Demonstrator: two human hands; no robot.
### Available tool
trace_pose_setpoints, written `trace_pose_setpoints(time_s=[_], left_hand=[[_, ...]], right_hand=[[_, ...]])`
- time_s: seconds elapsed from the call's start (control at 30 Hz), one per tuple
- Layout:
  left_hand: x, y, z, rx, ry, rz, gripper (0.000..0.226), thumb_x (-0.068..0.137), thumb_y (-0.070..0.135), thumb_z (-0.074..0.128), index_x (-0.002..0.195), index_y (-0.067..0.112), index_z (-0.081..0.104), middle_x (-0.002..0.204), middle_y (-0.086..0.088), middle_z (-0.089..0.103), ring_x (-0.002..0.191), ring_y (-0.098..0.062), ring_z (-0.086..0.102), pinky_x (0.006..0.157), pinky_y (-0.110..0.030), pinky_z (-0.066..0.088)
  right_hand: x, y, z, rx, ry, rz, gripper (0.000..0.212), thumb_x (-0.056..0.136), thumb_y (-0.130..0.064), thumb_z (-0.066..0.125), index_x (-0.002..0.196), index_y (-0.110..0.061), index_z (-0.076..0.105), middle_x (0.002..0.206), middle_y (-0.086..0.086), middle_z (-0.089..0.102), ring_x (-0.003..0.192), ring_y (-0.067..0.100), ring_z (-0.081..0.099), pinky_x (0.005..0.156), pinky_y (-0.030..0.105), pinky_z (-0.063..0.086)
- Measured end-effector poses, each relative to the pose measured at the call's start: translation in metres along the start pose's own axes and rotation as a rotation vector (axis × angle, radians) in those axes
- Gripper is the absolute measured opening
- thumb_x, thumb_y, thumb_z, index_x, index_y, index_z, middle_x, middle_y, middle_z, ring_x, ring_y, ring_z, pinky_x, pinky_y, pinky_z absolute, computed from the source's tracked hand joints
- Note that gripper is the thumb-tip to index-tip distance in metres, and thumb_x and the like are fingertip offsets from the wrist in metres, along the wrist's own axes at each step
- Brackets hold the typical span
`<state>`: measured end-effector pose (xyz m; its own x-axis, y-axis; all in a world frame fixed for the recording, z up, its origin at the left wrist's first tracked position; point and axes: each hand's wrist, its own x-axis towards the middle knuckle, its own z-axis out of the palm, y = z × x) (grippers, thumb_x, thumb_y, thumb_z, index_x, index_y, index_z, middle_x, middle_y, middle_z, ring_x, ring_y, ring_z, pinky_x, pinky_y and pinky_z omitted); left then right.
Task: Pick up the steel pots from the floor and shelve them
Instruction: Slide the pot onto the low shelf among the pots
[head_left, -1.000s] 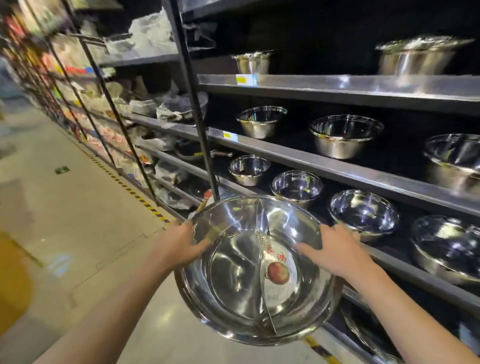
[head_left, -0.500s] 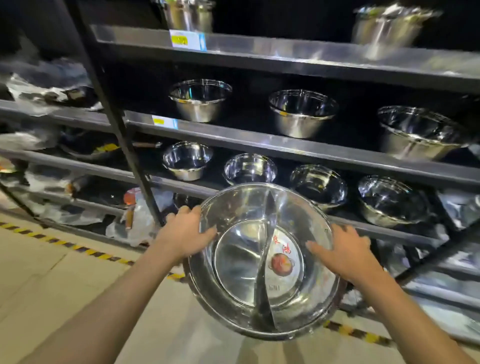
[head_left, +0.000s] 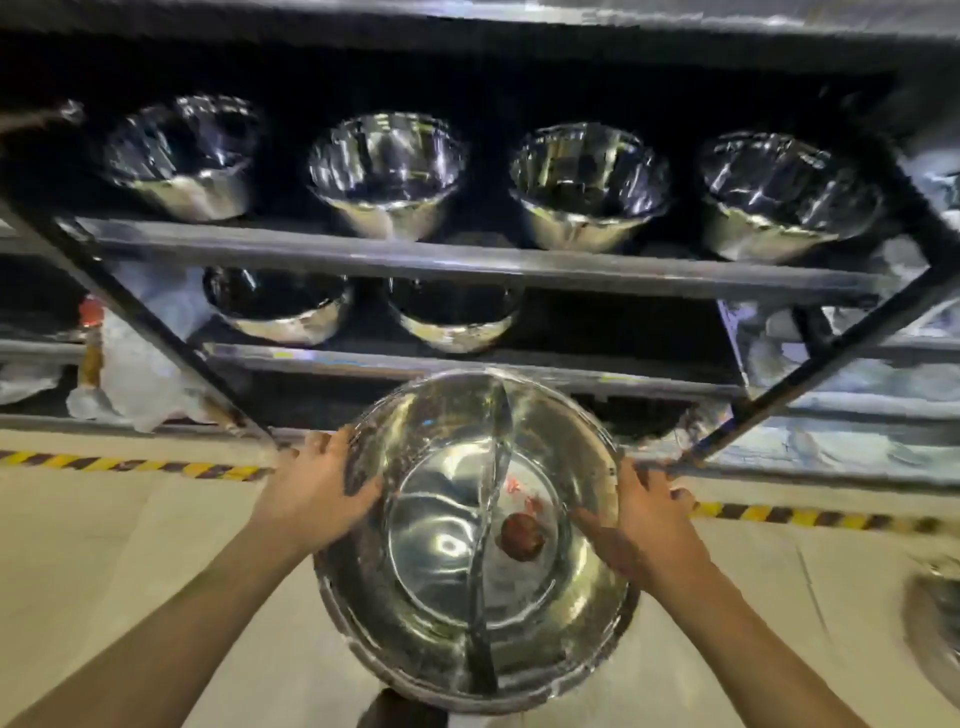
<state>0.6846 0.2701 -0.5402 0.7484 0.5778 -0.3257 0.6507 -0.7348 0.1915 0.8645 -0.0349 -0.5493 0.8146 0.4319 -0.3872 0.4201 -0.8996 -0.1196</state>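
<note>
I hold a wide steel pot (head_left: 447, 561) with a curved divider down its middle and a red label inside. My left hand (head_left: 317, 488) grips its left rim and my right hand (head_left: 649, 519) grips its right rim. The pot hangs over the floor, just in front of the lowest shelves. Several steel bowls stand on the upper shelf (head_left: 467, 260), among them one at the left (head_left: 182, 156) and one at the right (head_left: 779, 192). Two more bowls (head_left: 280, 306) sit on the shelf below (head_left: 597, 376), with a dark gap to their right.
Black slanted rack posts (head_left: 130, 317) frame the bay on both sides. Yellow-black tape (head_left: 130, 462) runs along the floor before the rack. Plastic-wrapped goods (head_left: 140, 364) fill the left bay. Another steel pot (head_left: 935, 639) lies blurred on the floor at the right edge.
My view has tilted down and moved closer to the low shelves. The pot in both hands has come lower, now in front of the bottom shelves.
</note>
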Motion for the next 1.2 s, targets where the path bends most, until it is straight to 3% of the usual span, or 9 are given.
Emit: trace_pose_setpoints(time_s=[0.17,0.3,0.57,0.67,0.8,0.97,1.1,1.2], left_hand=[[0.067,-0.031,0.142,-0.024,-0.025,-0.012,0.077,0.087,0.066,0.052,0.149,0.022,0.035,0.134,-0.013,0.048,0.119,-0.044,0.045,0.099,-0.054,0.043],[0.149,-0.06,0.242,-0.044,-0.013,-0.004,0.074,0.086,0.068,0.05,0.143,0.024,0.038,0.13,-0.012,0.05,0.116,-0.046,0.046,0.093,-0.054,0.043],[0.331,-0.103,0.377,-0.009,0.105,0.02,0.091,0.08,0.074,0.044,0.149,0.016,0.033,0.134,-0.019,0.048,0.122,-0.046,0.047,0.102,-0.056,0.042],[0.377,-0.109,0.402,-0.024,0.177,0.038,0.097,0.074,0.079,0.036,0.147,0.016,0.035,0.137,-0.019,0.048,0.123,-0.048,0.045,0.101,-0.058,0.042],[0.417,-0.102,0.413,-0.063,0.273,0.071,0.084,0.084,0.07,0.048,0.148,0.017,0.036,0.14,-0.017,0.042,0.126,-0.049,0.039,0.098,-0.061,0.041],[0.4,-0.092,0.398,-0.128,0.41,0.11,0.076,0.084,0.07,0.051,0.143,0.023,0.044,0.146,-0.012,0.038,0.131,-0.044,0.033,0.1,-0.062,0.038],[0.31,-0.088,0.428,-0.103,0.326,0.057,0.097,0.073,0.092,0.028,0.149,0.033,0.031,0.145,-0.012,0.043,0.128,-0.038,0.043,0.095,-0.057,0.043],[0.292,-0.091,0.449,-0.052,0.235,0.104,0.108,0.071,0.095,0.025,0.157,0.031,0.01,0.148,-0.01,0.042,0.128,-0.034,0.047,0.092,-0.056,0.045]], right_hand=[[0.075,0.014,0.149,0.041,-0.047,0.013,0.092,0.079,-0.083,0.035,0.15,-0.026,0.027,0.136,0.006,0.048,0.126,0.041,0.041,0.093,0.052,0.042],[0.159,0.012,0.247,0.011,-0.003,-0.008,0.104,0.069,-0.094,0.01,0.145,-0.027,0.034,0.127,0.005,0.051,0.119,0.038,0.044,0.09,0.048,0.041],[0.347,-0.008,0.362,-0.01,0.233,-0.017,0.09,0.08,-0.079,0.038,0.137,-0.01,0.049,0.131,0.019,0.054,0.126,0.039,0.042,0.104,0.052,0.031],[0.395,-0.013,0.384,0.042,0.276,0.044,0.091,0.08,-0.081,0.043,0.139,-0.012,0.044,0.134,0.019,0.048,0.125,0.045,0.041,0.096,0.052,0.037],[0.426,-0.017,0.4,0.081,0.355,0.068,0.089,0.08,-0.08,0.048,0.137,-0.012,0.042,0.132,0.019,0.043,0.119,0.049,0.037,0.088,0.055,0.04],[0.447,-0.022,0.395,0.006,0.382,0.123,0.091,0.079,-0.083,0.044,0.134,-0.011,0.044,0.133,0.02,0.043,0.119,0.052,0.037,0.087,0.059,0.043],[0.464,-0.027,0.384,-0.017,0.28,0.183,0.097,0.077,-0.089,0.038,0.134,-0.011,0.048,0.138,0.02,0.043,0.125,0.05,0.034,0.083,0.054,0.041],[0.475,-0.023,0.372,0.038,0.223,0.07,0.083,0.082,-0.084,0.038,0.115,-0.011,0.058,0.135,0.021,0.049,0.129,0.049,0.035,0.09,0.055,0.038]])
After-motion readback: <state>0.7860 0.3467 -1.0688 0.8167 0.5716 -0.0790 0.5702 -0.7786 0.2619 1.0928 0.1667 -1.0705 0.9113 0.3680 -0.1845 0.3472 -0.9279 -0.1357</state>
